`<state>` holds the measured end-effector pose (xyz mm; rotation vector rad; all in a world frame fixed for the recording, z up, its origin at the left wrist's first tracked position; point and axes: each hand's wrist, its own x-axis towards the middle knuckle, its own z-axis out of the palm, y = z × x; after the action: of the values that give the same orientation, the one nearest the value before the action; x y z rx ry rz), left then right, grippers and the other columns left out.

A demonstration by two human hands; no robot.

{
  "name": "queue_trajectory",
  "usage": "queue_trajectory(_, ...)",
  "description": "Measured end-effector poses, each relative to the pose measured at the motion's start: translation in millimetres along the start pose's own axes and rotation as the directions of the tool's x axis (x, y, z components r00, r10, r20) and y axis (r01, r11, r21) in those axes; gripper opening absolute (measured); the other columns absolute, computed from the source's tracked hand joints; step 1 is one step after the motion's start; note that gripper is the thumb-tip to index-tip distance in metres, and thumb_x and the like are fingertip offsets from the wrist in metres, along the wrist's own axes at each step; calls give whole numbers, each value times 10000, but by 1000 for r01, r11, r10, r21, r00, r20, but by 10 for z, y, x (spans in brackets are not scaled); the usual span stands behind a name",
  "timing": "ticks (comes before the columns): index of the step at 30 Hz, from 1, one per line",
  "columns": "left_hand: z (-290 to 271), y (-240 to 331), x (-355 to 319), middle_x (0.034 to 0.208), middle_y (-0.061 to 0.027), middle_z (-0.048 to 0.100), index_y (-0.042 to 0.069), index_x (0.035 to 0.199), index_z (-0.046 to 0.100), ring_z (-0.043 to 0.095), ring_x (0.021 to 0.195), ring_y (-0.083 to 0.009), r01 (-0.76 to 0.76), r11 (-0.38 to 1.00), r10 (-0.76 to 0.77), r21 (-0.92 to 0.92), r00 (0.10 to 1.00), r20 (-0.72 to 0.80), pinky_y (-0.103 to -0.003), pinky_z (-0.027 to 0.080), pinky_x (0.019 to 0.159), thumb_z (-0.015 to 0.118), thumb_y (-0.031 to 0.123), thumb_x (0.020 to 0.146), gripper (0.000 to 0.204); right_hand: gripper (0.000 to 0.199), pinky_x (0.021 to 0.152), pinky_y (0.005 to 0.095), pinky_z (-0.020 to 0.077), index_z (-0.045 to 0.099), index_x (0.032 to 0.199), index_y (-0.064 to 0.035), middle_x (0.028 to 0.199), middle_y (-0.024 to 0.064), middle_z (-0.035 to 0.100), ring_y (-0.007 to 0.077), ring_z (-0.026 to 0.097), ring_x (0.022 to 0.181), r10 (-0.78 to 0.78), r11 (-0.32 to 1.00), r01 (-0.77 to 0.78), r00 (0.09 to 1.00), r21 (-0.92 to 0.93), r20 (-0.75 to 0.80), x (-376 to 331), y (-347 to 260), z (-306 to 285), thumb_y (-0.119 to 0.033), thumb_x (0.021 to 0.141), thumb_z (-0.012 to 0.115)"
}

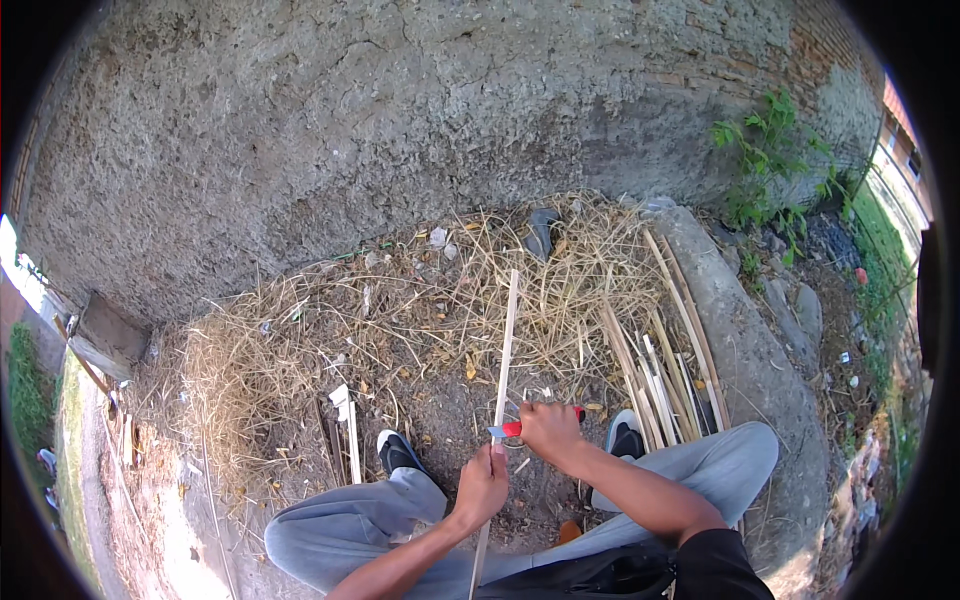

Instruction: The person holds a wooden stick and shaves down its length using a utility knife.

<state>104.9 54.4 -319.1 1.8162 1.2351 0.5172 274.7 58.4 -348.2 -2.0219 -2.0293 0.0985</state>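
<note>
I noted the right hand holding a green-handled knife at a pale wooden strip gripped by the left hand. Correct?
Not quite: the head view shows the knife is red-handled, not green-handled. The right hand does hold it at the pale wooden strip, gripped by the left hand.

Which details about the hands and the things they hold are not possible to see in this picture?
- Head view: the middle of the red handle of the knife, covered by the right hand.
- Head view: part of the wooden strip, behind the left hand.
- Head view: the strip's near end, cut off by the lower edge.
</note>
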Motion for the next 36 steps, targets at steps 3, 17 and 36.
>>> queue_trajectory(3,59,-18,-31,675,-240,577,1,848,532,572,610,-452,-19,991,28,131,998,-63,-523,428,593,394,274,1018,349,231,563,465,542,663,953,11,736,175,689,343,690,634,8,1000,-9,1000,2,17,-15,22,47,-120,801,551)
queue_trajectory(17,26,-14,-25,658,-215,580,-13,855,531,595,593,-411,-20,988,27,152,999,-44,-484,473,588,384,281,1020,368,279,599,472,548,664,1008,41,794,206,696,356,698,685,32,999,-35,994,27,105,11,-16,3,-120,819,536)
queue_trajectory(36,-2,115,-107,744,-284,592,-19,886,499,583,731,-505,28,997,-31,75,998,49,-578,432,655,394,250,1016,316,176,561,481,530,662,847,1,714,198,676,361,685,645,89,995,-91,995,46,32,133,127,-59,-127,817,544)
